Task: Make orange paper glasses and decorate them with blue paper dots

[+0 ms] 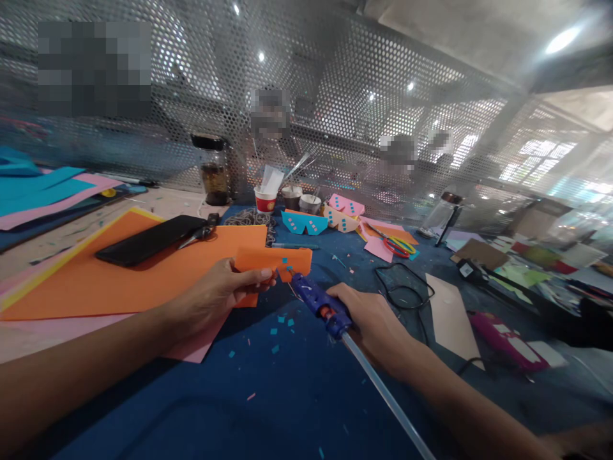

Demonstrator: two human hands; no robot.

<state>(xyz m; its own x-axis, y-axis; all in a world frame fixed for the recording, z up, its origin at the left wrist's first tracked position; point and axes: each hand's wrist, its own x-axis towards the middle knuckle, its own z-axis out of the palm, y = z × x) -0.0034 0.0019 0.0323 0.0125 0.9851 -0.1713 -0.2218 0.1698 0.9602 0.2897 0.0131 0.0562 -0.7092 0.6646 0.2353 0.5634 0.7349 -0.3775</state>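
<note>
My left hand (223,287) pinches the left end of a folded orange paper piece (272,258), which bears small blue squares. In my right hand (366,313) is a blue glue gun (318,303), its nozzle at the lower edge of the orange piece. A long clear glue stick (383,390) sticks out of the gun's back. Small blue paper squares (274,331) lie on the dark blue table below my hands.
Orange sheets (191,287) lie at left under a black phone (153,239) and small scissors. Behind stand paper cups (265,201), a jar (214,172) and decorated paper shapes (304,222). Red-and-yellow-handled scissors (400,248), a black cable (402,287) and a magenta item (510,340) are at right.
</note>
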